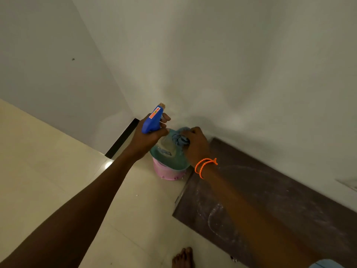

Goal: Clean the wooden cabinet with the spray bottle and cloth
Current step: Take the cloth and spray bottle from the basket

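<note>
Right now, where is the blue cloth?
In the head view the blue cloth is bunched in the right hand, mid-frame, just right of the spray bottle and above the teal jug.

Both forearms are bare, no sleeves. The right wrist wears a doubled orange beaded cord bracelet (205,167). One bare foot (183,257) shows.

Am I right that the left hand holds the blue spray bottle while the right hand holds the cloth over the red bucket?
Not quite: the head view shows the bucket is pink. The left hand holds the spray bottle; the right hand holds the cloth.
</note>
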